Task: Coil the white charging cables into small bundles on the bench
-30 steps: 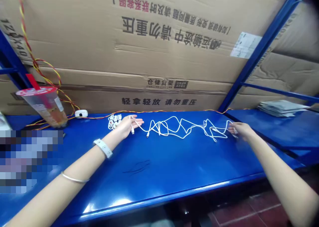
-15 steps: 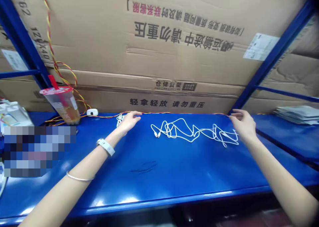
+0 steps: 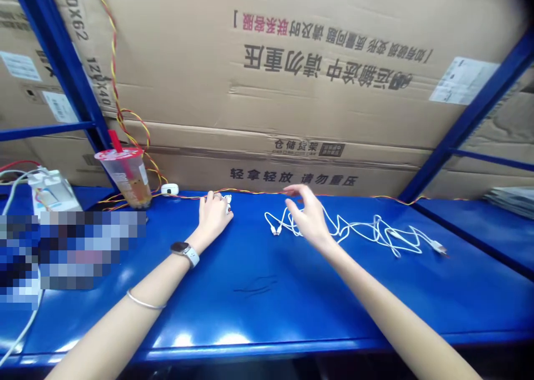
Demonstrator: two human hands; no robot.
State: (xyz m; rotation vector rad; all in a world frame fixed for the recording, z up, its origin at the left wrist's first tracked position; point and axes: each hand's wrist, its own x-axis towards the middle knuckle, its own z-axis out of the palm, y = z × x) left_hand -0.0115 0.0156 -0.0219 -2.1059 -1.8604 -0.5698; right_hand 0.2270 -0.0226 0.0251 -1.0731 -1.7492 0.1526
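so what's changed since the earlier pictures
The left hand let go of the loose cable and shifted left over the coiled cables; its grip is hidden. The right hand also let go, swinging left, open, over the loose cable. The cup and small white case stayed put.

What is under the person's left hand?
Part of a small white coiled bundle shows beside the left hand. The hand covers the rest, so I cannot tell whether the fingers grip it.

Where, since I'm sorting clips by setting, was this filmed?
Perhaps a warehouse or storeroom: blue rack posts, large printed cardboard behind, and white cables lying loose on the blue surface.
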